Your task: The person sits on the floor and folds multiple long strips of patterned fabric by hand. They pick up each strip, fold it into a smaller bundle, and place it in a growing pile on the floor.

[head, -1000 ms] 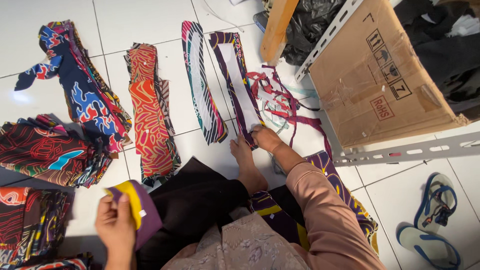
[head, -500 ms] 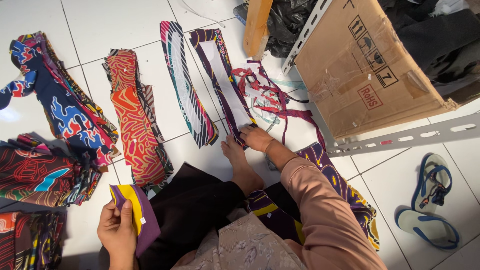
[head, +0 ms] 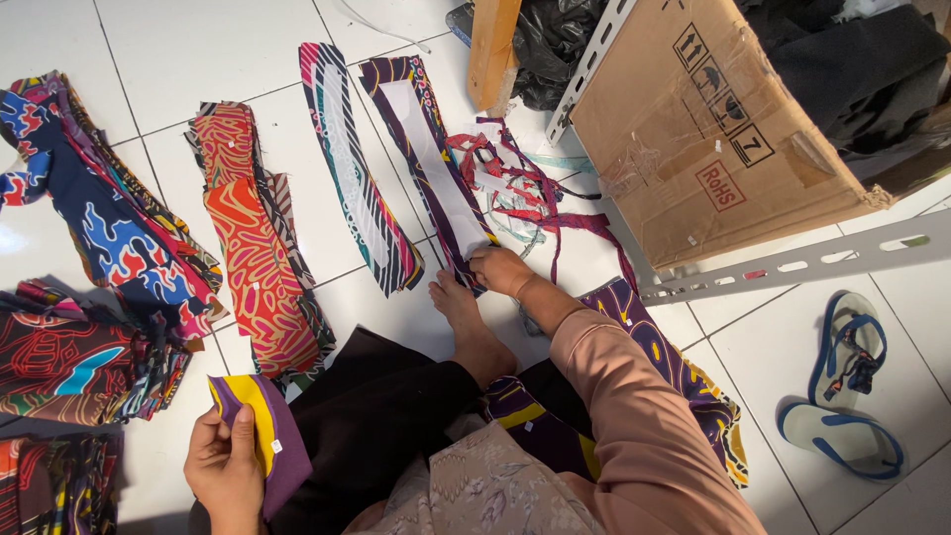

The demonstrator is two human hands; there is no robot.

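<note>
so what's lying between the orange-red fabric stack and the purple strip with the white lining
In the head view, one long striped fabric strip lies between the orange-red stack and the purple strip.

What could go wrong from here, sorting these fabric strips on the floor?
1. The right hand presses the near end of the purple strip with white lining, right beside the tangle of red scraps; scraps may snag and get dragged along.
2. The bare foot sits close to that strip and could rumple it.
3. The left hand grips the purple and yellow piece loosely folded; it may slip.

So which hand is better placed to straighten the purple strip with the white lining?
Probably the right hand: it already rests on the near end of the purple strip. The left hand holds a purple-and-yellow fabric piece.
</note>
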